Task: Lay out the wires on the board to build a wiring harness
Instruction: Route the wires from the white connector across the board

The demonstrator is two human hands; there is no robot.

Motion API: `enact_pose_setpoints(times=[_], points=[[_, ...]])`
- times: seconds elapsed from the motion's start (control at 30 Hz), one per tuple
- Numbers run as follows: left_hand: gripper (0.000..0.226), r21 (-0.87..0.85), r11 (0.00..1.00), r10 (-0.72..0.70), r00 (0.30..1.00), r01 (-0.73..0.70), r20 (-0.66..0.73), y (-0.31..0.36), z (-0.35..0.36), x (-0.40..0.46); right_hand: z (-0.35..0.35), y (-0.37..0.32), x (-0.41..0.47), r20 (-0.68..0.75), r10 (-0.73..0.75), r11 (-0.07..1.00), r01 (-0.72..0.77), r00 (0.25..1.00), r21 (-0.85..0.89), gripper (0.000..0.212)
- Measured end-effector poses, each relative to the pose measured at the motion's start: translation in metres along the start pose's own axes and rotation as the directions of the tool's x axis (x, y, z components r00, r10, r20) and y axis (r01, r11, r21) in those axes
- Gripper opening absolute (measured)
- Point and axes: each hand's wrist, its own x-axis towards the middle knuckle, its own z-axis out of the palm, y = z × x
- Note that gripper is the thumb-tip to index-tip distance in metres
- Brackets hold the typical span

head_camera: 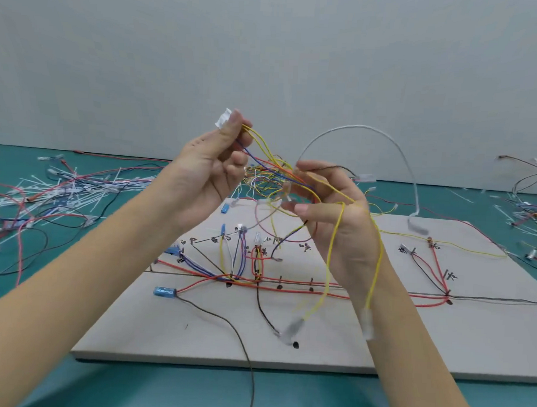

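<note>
Aloft, left hand pinching white connector, right hand gripping wires.

So the board sits flat on the table, pretty much dead center, with wires routed across its top. Both hands are up above it: left hand left of the right hand, a wire bundle strung between them. Loose wire piles lie on the table off the board's left and far right.
</note>
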Motion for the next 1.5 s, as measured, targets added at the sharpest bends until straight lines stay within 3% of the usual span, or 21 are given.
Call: enact_pose_setpoints(times=[0.13, 0.27, 0.37, 0.43, 0.53, 0.63, 0.7, 0.77, 0.83, 0.93, 1.03, 1.07, 1.13, 1.2, 1.27, 1.37, 1.43, 1.5], points=[[0.014, -0.16, 0.984, -0.087, 0.996, 0.084, -0.012, 0.005, -0.01, 0.005, -0.004, -0.005, 0.0, 0.119, 0.008, 0.965, -0.039, 0.993, 0.259, 0.068], [0.021, -0.242, 0.956, -0.17, 0.985, 0.165, -0.001, 0.011, -0.028, 0.013, -0.01, -0.009, -0.003, 0.198, 0.037, 0.874, -0.128, 0.98, 0.468, 0.074], [0.029, -0.203, 0.95, -0.245, 0.969, 0.236, -0.016, 0.01, -0.041, 0.018, -0.007, -0.008, -0.007, 0.247, 0.04, 0.853, -0.162, 0.968, 0.496, 0.067], [0.03, -0.183, 0.943, -0.286, 0.958, 0.276, -0.026, 0.008, -0.047, 0.019, -0.002, -0.005, -0.009, 0.336, 0.041, 0.846, -0.211, 0.941, 0.489, 0.048], [0.033, -0.204, 0.924, -0.325, 0.946, 0.322, 0.022, 0.004, -0.052, 0.02, 0.007, -0.001, -0.014, 0.557, 0.058, 0.894, -0.291, 0.829, 0.34, 0.019], [0.034, -0.285, 0.897, -0.331, 0.941, 0.338, 0.074, 0.003, -0.054, 0.018, 0.002, 0.003, -0.02, 0.762, 0.167, 0.975, -0.218, 0.626, -0.035, 0.023], [0.032, -0.351, 0.867, -0.321, 0.935, 0.354, 0.15, 0.005, -0.053, 0.016, -0.004, 0.005, -0.022, 0.82, 0.294, 0.956, -0.139, 0.491, -0.26, 0.025], [0.028, -0.397, 0.834, -0.304, 0.919, 0.384, 0.25, 0.009, -0.05, 0.013, -0.002, 0.005, -0.023, 0.841, 0.366, 0.929, -0.099, 0.398, -0.357, 0.03], [0.026, -0.41, 0.811, -0.29, 0.896, 0.417, 0.337, 0.015, -0.046, 0.009, 0.0, 0.006, -0.022, 0.859, 0.37, 0.929, -0.125, 0.355, -0.348, 0.039], [0.027, -0.441, 0.762, -0.293, 0.859, 0.475, 0.419, 0.024, -0.042, 0.005, -0.004, 0.001, -0.02, 0.823, 0.394, 0.917, -0.241, 0.41, -0.319, 0.038], [0.027, -0.451, 0.735, -0.314, 0.844, 0.506, 0.435, 0.03, -0.038, 0.001, -0.013, -0.011, -0.016, 0.699, 0.521, 0.838, -0.449, 0.49, -0.31, 0.043], [0.027, -0.444, 0.736, -0.324, 0.842, 0.511, 0.431, 0.032, -0.037, 0.0, -0.015, -0.013, -0.014, 0.606, 0.572, 0.81, -0.498, 0.553, -0.31, 0.045], [0.027, -0.421, 0.754, -0.33, 0.845, 0.505, 0.422, 0.036, -0.036, -0.001, -0.018, -0.011, -0.009, 0.278, 0.588, 0.778, -0.436, 0.76, -0.453, 0.053], [0.027, -0.392, 0.781, -0.323, 0.852, 0.486, 0.412, 0.039, -0.035, -0.002, -0.023, -0.001, -0.005, -0.017, 0.371, 0.657, -0.275, 0.929, -0.701, 0.062], [0.027, -0.373, 0.801, -0.301, 0.854, 0.468, 0.425, 0.042, -0.034, -0.003, -0.027, 0.011, -0.002, -0.137, 0.135, 0.554, -0.189, 0.981, -0.811, 0.057], [0.031, -0.307, 0.858, -0.259, 0.863, 0.412, 0.434, 0.044, -0.028, -0.006, -0.027, 0.012, 0.002, -0.188, -0.046, 0.712, -0.1, 0.981, -0.695, 0.037], [0.036, -0.086, 0.953, -0.231, 0.882, 0.29, 0.411, 0.042, -0.02, -0.011, -0.021, 0.004, 0.002, -0.147, -0.026, 0.826, -0.061, 0.989, -0.56, 0.018], [0.041, 0.162, 0.976, -0.2, 0.909, 0.149, 0.366, 0.041, -0.009, -0.017, -0.013, 0.001, 0.0, -0.019, 0.072, 0.87, -0.072, 0.997, -0.488, 0.009]])
